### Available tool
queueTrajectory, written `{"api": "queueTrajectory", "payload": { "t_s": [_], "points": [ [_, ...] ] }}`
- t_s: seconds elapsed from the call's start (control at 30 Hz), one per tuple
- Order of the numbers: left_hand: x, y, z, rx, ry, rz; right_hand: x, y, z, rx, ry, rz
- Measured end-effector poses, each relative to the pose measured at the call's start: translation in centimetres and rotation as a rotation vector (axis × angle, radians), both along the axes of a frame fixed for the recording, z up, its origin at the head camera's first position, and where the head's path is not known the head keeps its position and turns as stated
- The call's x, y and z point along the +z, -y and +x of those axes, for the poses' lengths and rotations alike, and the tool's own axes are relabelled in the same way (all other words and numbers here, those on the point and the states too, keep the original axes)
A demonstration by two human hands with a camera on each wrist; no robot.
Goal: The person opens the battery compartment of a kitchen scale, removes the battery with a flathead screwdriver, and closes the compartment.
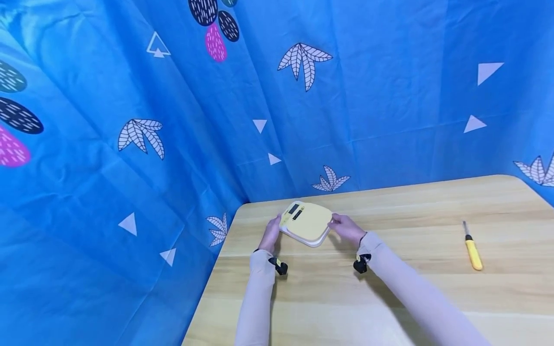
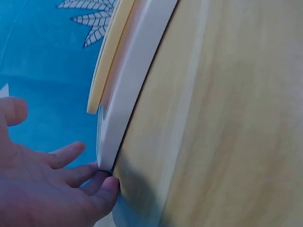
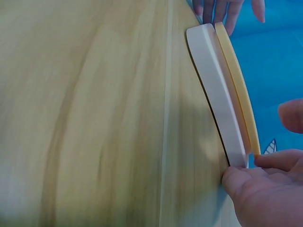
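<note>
A person has both hands on a small kitchen scale (image 1: 306, 223). The scale has a yellow top and a white bottom, with a dark little screen near its far corner. It sits flat on the wooden table (image 1: 389, 288), close to the table's back left corner.

The left hand (image 1: 271, 234) is at the left edge of the scale. Its fingers (image 2: 102, 182) are gently bent and touch the white bottom edge, right where the scale meets the table. The thumb is held apart from the fingers.

The right hand (image 1: 346, 228) is at the right edge of the scale. Its fingers (image 3: 277, 161) touch the white and yellow rim, and the thumb is lifted a little away.

A screwdriver (image 1: 472, 248) with a yellow handle lies far off to the right on the table. A blue cloth (image 1: 130, 144) with white leaves and triangles hangs behind and beside the table.
</note>
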State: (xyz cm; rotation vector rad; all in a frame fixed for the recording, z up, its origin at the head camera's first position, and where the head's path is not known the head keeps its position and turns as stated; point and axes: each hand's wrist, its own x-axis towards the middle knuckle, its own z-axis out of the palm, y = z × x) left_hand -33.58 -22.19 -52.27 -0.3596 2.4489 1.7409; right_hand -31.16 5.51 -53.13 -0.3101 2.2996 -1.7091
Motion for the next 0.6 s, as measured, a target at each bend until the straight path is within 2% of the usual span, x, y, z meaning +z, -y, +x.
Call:
{"api": "queueTrajectory", "payload": {
  "t_s": [0.13,0.37,0.47,0.6],
  "points": [
    [-0.2,-0.7,0.7,-0.018,0.009,-0.014,0.2,-1.2,0.6,0.004,-0.013,0.043],
    [0.5,-2.0,2.6,-0.13,-0.021,-0.049,0.9,-3.0,2.0,0.008,-0.02,0.107],
    [0.6,-2.0,3.0,-0.136,-0.037,-0.079,1.2,-3.5,2.6,-0.006,-0.019,0.104],
    [0.4,-1.6,2.8,-0.113,-0.052,-0.127,1.2,-3.6,3.2,-0.018,-0.04,0.106]
  ]
}}
